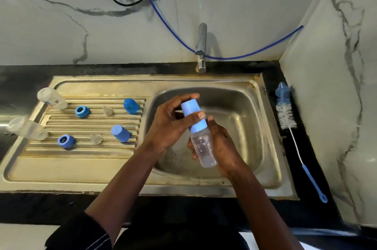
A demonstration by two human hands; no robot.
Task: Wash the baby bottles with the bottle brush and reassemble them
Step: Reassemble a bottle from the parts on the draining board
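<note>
- Stainless steel sink basin [244, 111], directly below the fingers. The held bottle hangs over it, so a slip would likely end in the bowl.
- Ribbed steel drainboard [61, 168], left of the fingers, carries the loose parts.
- Long bottle brush with white and blue bristles and a blue handle [285, 113], lying on the black bench [273, 94] well right of the fingers, untouched.
- Clear plastic baby bottle [204, 147], tilted, droplets inside. Right hand [226, 147] wraps its body, and wet plastic may slide in the grip.
- Left hand [171, 125] fingers curl round its tall pale-blue cap [190, 109]. Cannot tell whether it is going on or off. A hard pull could jerk the bottle free.
- Two clear bottle bodies [52, 98] [26, 128] on their sides, far left of the fingers. One overhangs the drainboard edge and could roll off.
- Two blue caps [131, 106] [120, 133] and two blue rings [82, 111] [65, 141], between those bottles and the fingers.
- Two clear teats [108, 111] [96, 139], barely visible on the steel, easily missed or knocked.
</note>
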